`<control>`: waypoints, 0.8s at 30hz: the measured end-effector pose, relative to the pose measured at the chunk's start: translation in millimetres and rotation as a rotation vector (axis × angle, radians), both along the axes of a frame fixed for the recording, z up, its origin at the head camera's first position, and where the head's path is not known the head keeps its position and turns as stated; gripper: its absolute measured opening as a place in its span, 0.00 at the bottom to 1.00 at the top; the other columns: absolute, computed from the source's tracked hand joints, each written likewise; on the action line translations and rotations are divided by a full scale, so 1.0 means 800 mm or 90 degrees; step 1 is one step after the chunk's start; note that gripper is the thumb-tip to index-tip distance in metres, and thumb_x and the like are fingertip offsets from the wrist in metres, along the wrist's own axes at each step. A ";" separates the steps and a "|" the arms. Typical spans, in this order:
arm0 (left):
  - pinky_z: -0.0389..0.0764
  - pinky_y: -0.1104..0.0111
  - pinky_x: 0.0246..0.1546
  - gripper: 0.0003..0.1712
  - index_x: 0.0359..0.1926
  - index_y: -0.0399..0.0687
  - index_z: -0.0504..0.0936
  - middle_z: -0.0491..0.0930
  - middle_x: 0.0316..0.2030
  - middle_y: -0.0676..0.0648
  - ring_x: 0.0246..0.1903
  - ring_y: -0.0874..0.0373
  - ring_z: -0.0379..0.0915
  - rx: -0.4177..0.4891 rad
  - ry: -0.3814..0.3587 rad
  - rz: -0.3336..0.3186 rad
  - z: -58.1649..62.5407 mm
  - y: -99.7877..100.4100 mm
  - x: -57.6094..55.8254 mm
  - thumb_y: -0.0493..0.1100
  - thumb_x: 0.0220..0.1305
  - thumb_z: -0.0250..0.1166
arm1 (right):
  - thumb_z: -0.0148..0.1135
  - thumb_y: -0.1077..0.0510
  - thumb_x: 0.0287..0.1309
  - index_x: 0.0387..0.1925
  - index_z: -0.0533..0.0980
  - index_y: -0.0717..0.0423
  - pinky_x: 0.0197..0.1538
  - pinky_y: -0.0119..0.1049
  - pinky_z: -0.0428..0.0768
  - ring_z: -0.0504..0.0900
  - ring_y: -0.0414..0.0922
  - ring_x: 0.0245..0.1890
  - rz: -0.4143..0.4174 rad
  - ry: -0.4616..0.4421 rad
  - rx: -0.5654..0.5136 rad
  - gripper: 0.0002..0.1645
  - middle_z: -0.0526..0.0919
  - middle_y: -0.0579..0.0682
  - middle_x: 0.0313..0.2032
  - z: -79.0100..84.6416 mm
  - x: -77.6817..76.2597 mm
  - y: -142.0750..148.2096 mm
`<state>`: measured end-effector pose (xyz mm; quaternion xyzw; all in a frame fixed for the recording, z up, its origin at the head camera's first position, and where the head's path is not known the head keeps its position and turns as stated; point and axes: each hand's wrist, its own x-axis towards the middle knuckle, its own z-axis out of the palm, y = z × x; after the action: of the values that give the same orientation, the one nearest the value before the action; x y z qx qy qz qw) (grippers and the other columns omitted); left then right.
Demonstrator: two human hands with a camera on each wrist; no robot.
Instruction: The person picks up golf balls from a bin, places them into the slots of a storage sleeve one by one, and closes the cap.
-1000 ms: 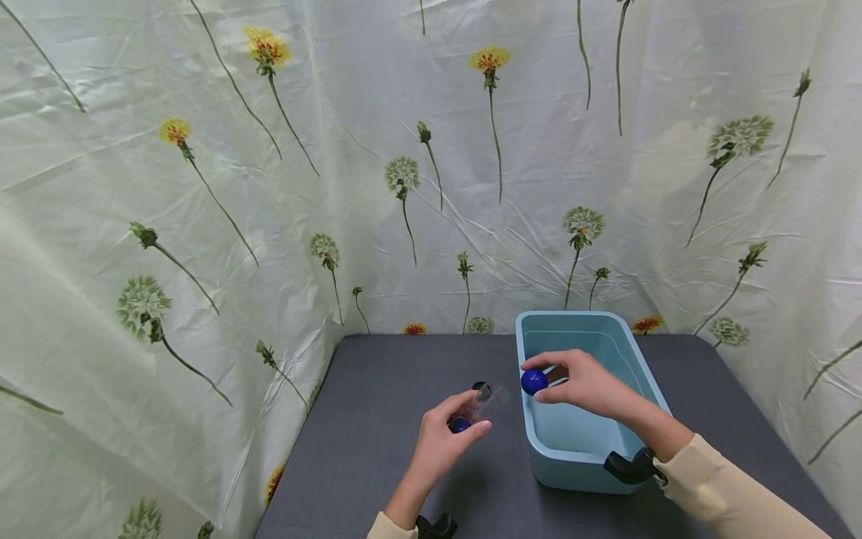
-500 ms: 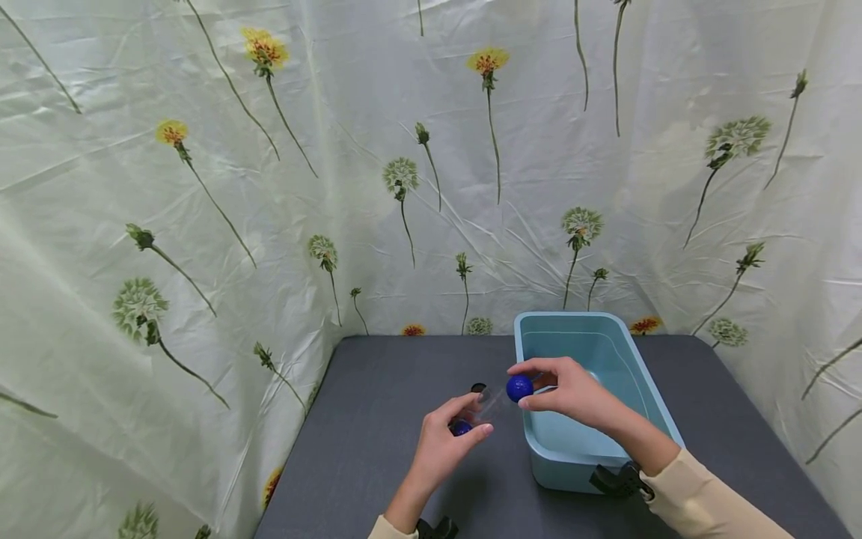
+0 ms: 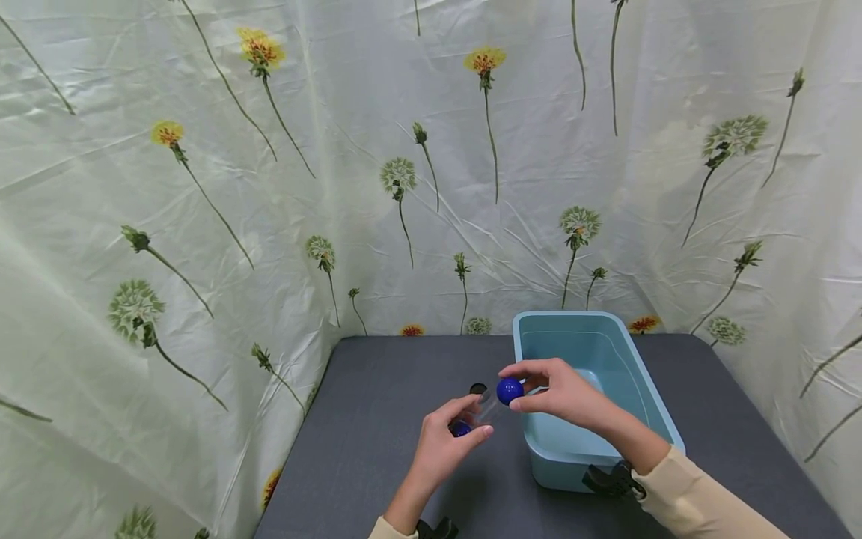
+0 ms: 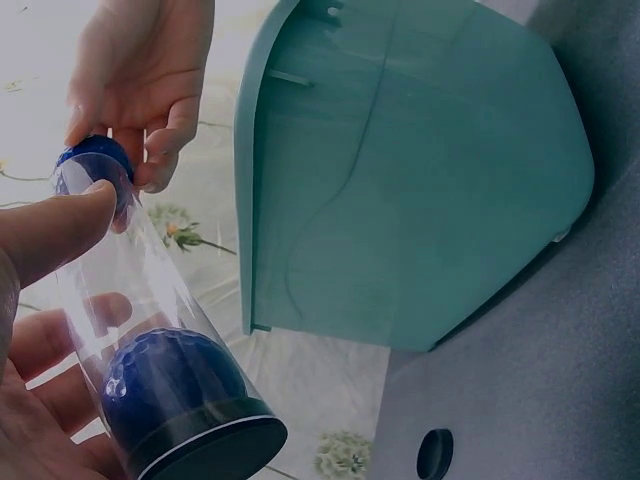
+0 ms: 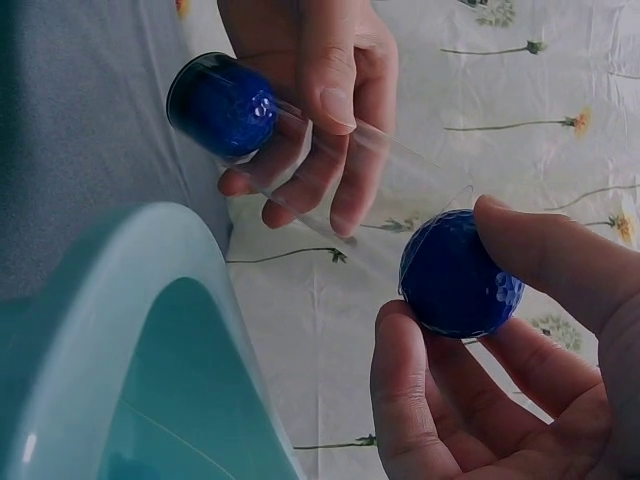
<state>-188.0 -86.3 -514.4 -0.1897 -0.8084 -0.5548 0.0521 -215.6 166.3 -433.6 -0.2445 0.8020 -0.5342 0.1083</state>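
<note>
My left hand grips a clear plastic tube, tilted, with a dark cap at its lower end. Inside, against that cap, rests a blue golf ball. My right hand pinches a second blue golf ball between thumb and fingers. That ball sits at the tube's open upper end, partly behind the clear rim in the right wrist view. How far it has entered the tube is hard to tell.
A light blue plastic bin stands on the dark grey table, right of the tube and below my right forearm. A small round black cap lies on the table beyond my left hand. Flowered cloth hangs behind.
My right hand has carried its golf ball leftward from above the bin to the tube's open end. My left hand and the tube have hardly moved.
</note>
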 end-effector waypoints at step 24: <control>0.83 0.66 0.41 0.28 0.60 0.65 0.82 0.81 0.54 0.54 0.45 0.58 0.79 -0.003 -0.046 0.028 0.003 0.000 0.003 0.59 0.58 0.75 | 0.73 0.51 0.60 0.56 0.80 0.47 0.43 0.42 0.84 0.83 0.50 0.46 -0.004 0.043 0.012 0.23 0.83 0.48 0.52 0.000 -0.019 0.011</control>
<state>-185.7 -86.0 -512.3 -0.1518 -0.8152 -0.5579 0.0349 -230.5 175.0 -433.5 -0.2588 0.8111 -0.5182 0.0814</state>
